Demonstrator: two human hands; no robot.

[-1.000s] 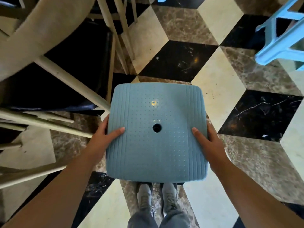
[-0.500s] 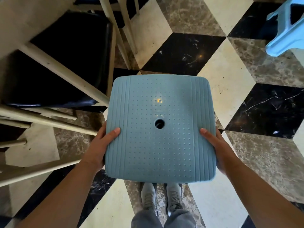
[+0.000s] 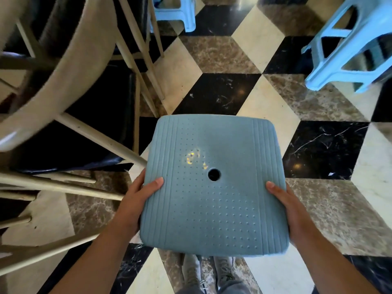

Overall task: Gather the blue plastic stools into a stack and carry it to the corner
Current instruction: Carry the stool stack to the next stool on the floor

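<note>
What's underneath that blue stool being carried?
Below the blue stool, held at its sides by the left hand and right hand, only grey shoes and patterned floor tiles show. Its seat hides its legs and anything stacked beneath.

The near stool seat [image 3: 214, 187] is showing dusty blue, dotted with small raised bumps and ribbed along both sides. The floor [image 3: 250, 49] is displaying black, cream and brown marble diamonds, while the far stools [image 3: 347, 49] are showing paler blue.
</note>
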